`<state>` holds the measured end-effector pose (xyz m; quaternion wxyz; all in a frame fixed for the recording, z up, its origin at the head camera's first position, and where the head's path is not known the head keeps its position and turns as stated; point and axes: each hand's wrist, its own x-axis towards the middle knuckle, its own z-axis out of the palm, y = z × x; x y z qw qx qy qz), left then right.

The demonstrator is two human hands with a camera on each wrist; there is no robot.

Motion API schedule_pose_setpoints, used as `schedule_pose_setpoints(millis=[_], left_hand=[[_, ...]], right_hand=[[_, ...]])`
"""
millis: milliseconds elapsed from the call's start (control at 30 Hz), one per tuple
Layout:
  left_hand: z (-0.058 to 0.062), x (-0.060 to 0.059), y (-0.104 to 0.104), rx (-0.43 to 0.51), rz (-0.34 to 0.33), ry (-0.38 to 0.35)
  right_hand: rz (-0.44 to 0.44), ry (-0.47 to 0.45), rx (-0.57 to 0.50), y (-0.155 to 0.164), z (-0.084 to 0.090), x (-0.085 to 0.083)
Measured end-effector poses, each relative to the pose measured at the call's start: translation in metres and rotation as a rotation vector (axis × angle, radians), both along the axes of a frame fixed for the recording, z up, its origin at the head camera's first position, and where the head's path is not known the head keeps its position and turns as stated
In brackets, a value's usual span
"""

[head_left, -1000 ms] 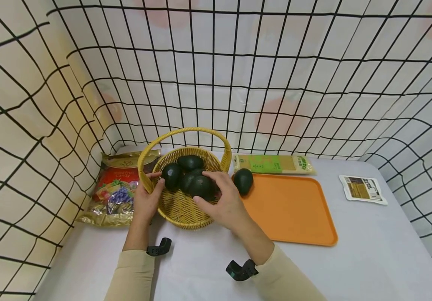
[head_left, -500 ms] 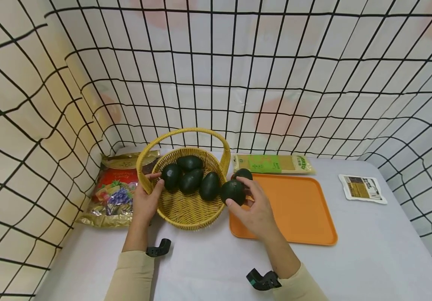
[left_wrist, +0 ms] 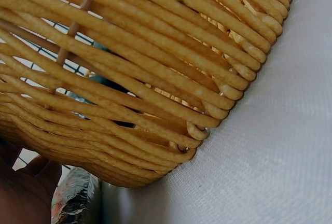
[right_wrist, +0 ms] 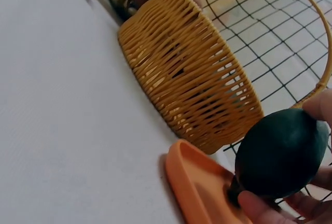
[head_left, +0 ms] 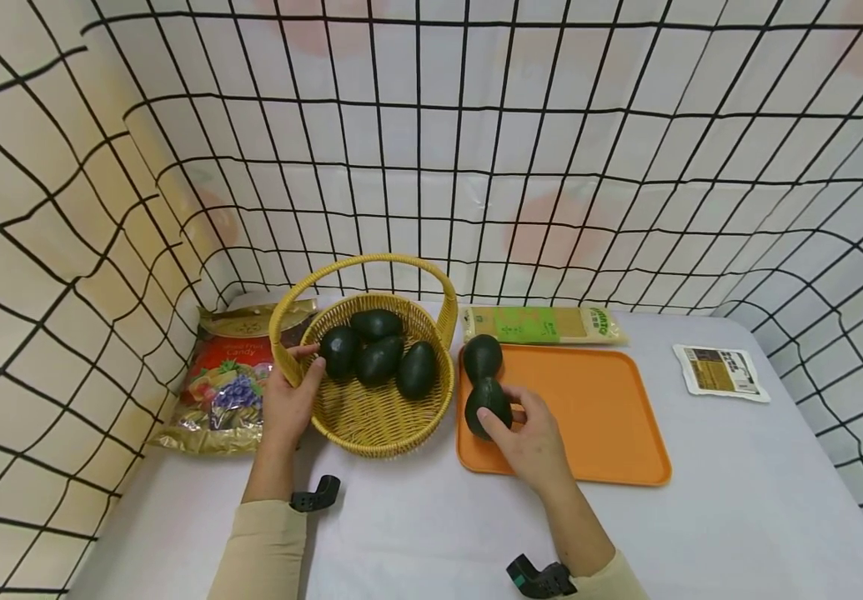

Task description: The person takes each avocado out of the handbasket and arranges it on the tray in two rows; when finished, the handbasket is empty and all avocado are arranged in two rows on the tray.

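My right hand (head_left: 534, 442) holds a dark green avocado (head_left: 487, 409) low over the left part of an orange tray (head_left: 581, 417), thumb and fingers around its sides. Just behind it, another avocado (head_left: 483, 357) lies at the tray's back left corner. To the left stands a round yellow wicker basket (head_left: 371, 433) with a tall arched handle; several avocados (head_left: 378, 360) rest inside. With thumb and fingers, my left hand (head_left: 288, 407) grips the basket's left rim at the foot of the handle. The right wrist view shows the held avocado (right_wrist: 280, 151) close up.
A red and gold candy bag (head_left: 224, 383) lies left of the basket, partly behind the left hand. Behind the tray is a long flat green and tan packet (head_left: 547, 325). A small white and brown packet (head_left: 720, 372) lies far right. Black wire mesh (head_left: 423, 175) encloses the table's back and sides.
My right hand has lifted an avocado out of the basket and carried it right, over the tray beside the other avocado. My left hand has stayed on the basket's rim.
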<state>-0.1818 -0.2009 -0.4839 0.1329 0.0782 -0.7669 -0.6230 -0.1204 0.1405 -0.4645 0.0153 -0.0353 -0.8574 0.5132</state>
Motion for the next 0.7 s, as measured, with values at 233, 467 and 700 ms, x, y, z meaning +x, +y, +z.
schedule_pose_setpoints(millis=[233, 467, 700], left_hand=[[0.001, 0.0, 0.0, -0.006, 0.005, -0.013], [0.002, 0.0, 0.0, -0.015, 0.012, -0.014], [0.001, 0.0, 0.001, -0.009, 0.021, -0.021]], right_hand=[[-0.031, -0.097, 0.083, 0.002, -0.005, -0.001], [-0.034, -0.168, 0.165, 0.001, -0.013, -0.003], [-0.044, -0.112, 0.206, -0.003, -0.02, -0.005]])
